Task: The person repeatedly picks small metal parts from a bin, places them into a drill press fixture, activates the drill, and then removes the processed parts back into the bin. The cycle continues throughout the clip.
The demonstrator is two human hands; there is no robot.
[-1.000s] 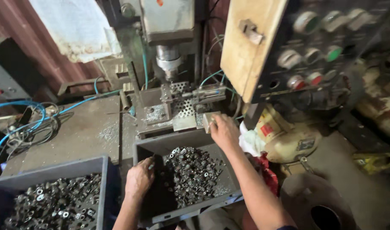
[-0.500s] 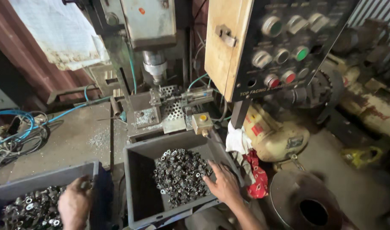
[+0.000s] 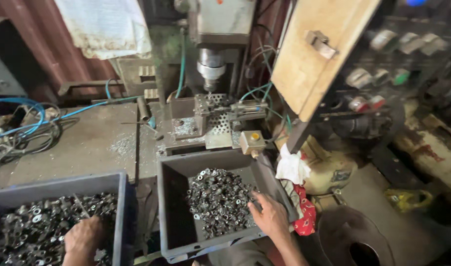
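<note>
Head view — two grey bins (image 3: pixel 174 207) of nuts (image 3: pixel 218 199), two hands, left hand (image 3: pixel 82 239), right hand (image 3: pixel 271 216).

Rusty corrugated wall (image 3: pixel 33 54) behind a grimy metal bench (image 3: pixel 82 148), dirty cloth (image 3: pixel 105 24) overhead, dim light.

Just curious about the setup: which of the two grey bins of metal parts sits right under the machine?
The middle bin, where the right hand rests; the left hand's bin sits off to the side.
</note>
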